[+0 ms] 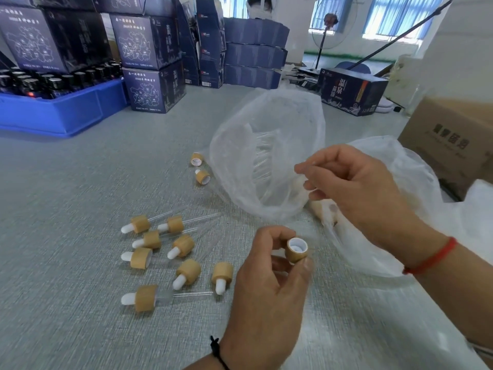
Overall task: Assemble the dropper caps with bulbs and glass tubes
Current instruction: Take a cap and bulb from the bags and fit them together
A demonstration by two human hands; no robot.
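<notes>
1. Nine or so finished droppers (160, 252) lie grouped on your desk (66, 209).
2. Your left hand (266, 289) pinches a cap (296, 249), open end up, no tube fitted.
3. Your right hand (354, 188) has its grip pinched at the bag (266, 161); whether on a tube, cannot tell.
4. Two caps (200, 169) wait beside the bag.

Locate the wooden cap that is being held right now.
The wooden cap sits low and centre in the head view, pinched in the left hand, below the right hand and the plastic bag.
</notes>
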